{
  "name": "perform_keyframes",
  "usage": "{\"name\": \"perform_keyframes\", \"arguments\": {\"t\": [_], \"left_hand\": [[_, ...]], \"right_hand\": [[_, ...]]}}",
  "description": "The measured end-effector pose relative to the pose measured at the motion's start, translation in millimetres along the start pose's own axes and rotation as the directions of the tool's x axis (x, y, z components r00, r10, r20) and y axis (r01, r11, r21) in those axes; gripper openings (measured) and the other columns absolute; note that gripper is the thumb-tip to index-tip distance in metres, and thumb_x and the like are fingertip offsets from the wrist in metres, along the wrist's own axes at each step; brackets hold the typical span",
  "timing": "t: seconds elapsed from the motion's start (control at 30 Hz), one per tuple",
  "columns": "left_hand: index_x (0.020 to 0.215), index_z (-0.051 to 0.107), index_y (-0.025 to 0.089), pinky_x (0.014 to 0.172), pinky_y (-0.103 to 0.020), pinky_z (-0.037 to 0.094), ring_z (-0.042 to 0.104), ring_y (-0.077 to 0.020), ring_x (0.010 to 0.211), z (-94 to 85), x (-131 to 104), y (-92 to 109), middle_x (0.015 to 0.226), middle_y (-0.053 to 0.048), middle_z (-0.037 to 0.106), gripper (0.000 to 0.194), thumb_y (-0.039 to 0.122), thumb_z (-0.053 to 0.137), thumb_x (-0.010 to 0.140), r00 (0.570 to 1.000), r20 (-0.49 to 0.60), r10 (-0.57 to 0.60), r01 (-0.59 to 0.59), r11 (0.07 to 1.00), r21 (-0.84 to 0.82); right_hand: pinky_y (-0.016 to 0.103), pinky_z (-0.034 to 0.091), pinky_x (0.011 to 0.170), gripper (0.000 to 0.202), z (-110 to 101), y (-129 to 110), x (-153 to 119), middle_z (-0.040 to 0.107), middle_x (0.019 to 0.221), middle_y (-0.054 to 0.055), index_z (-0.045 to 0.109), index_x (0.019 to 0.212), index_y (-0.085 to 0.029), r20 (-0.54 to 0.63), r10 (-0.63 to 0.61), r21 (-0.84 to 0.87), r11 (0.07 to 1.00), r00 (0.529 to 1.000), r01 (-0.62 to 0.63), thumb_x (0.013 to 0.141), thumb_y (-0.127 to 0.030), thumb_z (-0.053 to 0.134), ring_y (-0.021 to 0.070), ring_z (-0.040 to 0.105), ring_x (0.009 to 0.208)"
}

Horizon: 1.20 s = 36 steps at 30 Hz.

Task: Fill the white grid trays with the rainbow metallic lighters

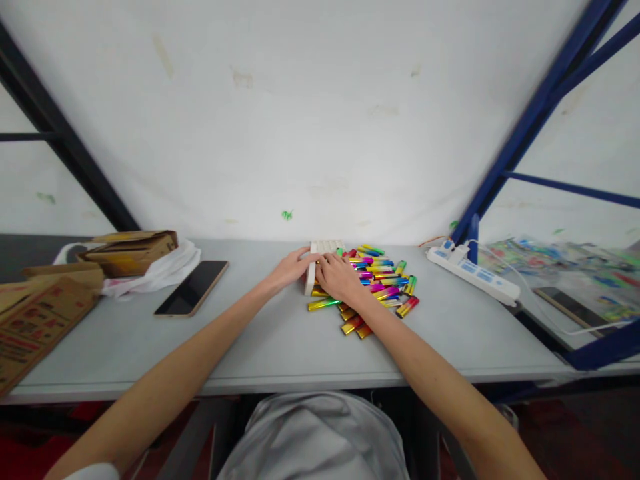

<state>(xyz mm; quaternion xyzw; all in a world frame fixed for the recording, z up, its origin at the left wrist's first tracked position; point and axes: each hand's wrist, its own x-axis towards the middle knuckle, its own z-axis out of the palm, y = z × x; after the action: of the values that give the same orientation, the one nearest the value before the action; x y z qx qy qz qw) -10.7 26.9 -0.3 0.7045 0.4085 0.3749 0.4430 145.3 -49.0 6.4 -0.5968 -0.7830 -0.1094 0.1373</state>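
A pile of shiny, multicoloured pieces shaped like cigarette lighters (pixel 385 277) lies on the grey table. At its left edge stands a white tray (pixel 327 245) with a grid of small compartments along its far end. My left hand (pixel 291 268) is at the tray's left wall, its fingers and thumb closed over the rim. Over the tray and the near left part of the pile lies my right hand (pixel 340 277), fingers bent down and close together. Whatever is under those right fingertips is hidden. The two hands' fingertips nearly meet above the tray.
A dark-screened phone (pixel 193 288) lies left of my hands. Beyond it are a cardboard box (pixel 133 253) on a white plastic bag (pixel 183 261) and another carton (pixel 43 320). To the right are a power strip (pixel 475 273), a blue frame (pixel 520 143) and a second phone (pixel 575 307).
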Motion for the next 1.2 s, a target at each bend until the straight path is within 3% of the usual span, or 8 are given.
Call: {"name": "perform_keyframes", "arguments": {"t": [0.3,0.6,0.77,0.9,0.97,1.03,1.13,1.2], "left_hand": [[0.121,0.072,0.024,0.073,-0.031,0.055,0.071,-0.024,0.081,-3.6,-3,8,0.092,-0.003,0.078,0.048,0.052,0.062,0.083,0.999,0.022,-0.023,0.02,0.994,0.106],[0.102,0.071,0.021,0.075,-0.032,0.054,0.068,-0.0259,0.089,-21.3,2,0,0.089,-0.003,0.075,0.039,0.053,0.062,0.081,0.991,-0.123,-0.051,0.067,0.99,0.128],[0.099,0.063,0.02,0.073,-0.033,0.056,0.068,-0.024,0.087,-36.3,1,5,0.087,-0.003,0.071,0.037,0.05,0.064,0.078,0.99,-0.085,-0.11,0.107,0.993,-0.042],[0.105,0.054,0.021,0.08,-0.035,0.057,0.068,-0.0203,0.089,-51.6,4,2,0.096,-0.003,0.067,0.048,0.045,0.076,0.07,0.986,-0.157,-0.052,0.016,0.975,-0.221],[0.109,0.052,0.022,0.083,-0.036,0.056,0.068,-0.0196,0.088,-60.5,7,-6,0.098,-0.002,0.064,0.057,0.048,0.08,0.067,0.964,-0.264,-0.017,-0.012,0.994,-0.109],[0.107,0.052,0.023,0.084,-0.038,0.054,0.066,-0.0215,0.087,-69.0,10,-17,0.1,-0.003,0.062,0.058,0.051,0.081,0.066,0.941,-0.334,0.059,0.003,0.983,0.184],[0.095,0.054,0.022,0.091,-0.042,0.051,0.063,-0.0288,0.098,-77.9,15,-35,0.098,-0.006,0.064,0.044,0.051,0.077,0.071,0.951,-0.227,0.211,-0.052,0.83,0.555],[0.091,0.057,0.021,0.097,-0.044,0.048,0.061,-0.0317,0.104,-79.3,16,-42,0.1,-0.01,0.066,0.034,0.049,0.071,0.078,0.966,-0.113,0.231,-0.099,0.74,0.665]], "right_hand": [[0.044,0.037,0.105,0.046,-2,3,-4,0.069,0.121,0.016,0.061,0.128,-0.017,0.046,0.007,-0.052,0.999,0.999,-0.005,0.109,-0.039,0.026,0.0296,0.056,0.117],[0.045,0.041,0.1,0.037,-1,12,-4,0.07,0.115,0.015,0.066,0.116,-0.019,0.065,-0.044,-0.128,0.99,0.997,0.052,0.107,-0.036,0.034,0.0305,0.058,0.111],[0.043,0.041,0.101,0.035,-1,15,-4,0.071,0.116,0.013,0.067,0.115,-0.021,0.077,-0.062,-0.105,0.992,0.995,0.07,0.107,-0.035,0.036,0.0289,0.059,0.113],[0.04,0.043,0.1,0.041,-3,15,-5,0.071,0.114,0.012,0.068,0.115,-0.02,0.025,-0.011,-0.047,0.999,1.0,0.012,0.109,-0.037,0.031,0.0268,0.062,0.11],[0.038,0.044,0.1,0.044,-5,15,-5,0.071,0.114,0.013,0.068,0.116,-0.019,0.004,0.035,-0.008,0.999,0.999,-0.035,0.109,-0.04,0.03,0.0257,0.062,0.11],[0.037,0.043,0.102,0.045,-6,15,-4,0.071,0.114,0.013,0.069,0.116,-0.018,-0.001,0.048,0.02,0.999,0.999,-0.048,0.109,-0.042,0.031,0.025,0.062,0.111],[0.037,0.042,0.104,0.045,-5,17,-4,0.071,0.113,0.013,0.069,0.115,-0.017,-0.006,0.043,0.046,0.998,0.999,-0.043,0.108,-0.043,0.032,0.0246,0.062,0.112],[0.037,0.042,0.104,0.045,-4,18,-3,0.071,0.114,0.013,0.069,0.114,-0.017,-0.011,0.044,0.059,0.997,0.999,-0.043,0.108,-0.042,0.033,0.0245,0.062,0.112]]}}
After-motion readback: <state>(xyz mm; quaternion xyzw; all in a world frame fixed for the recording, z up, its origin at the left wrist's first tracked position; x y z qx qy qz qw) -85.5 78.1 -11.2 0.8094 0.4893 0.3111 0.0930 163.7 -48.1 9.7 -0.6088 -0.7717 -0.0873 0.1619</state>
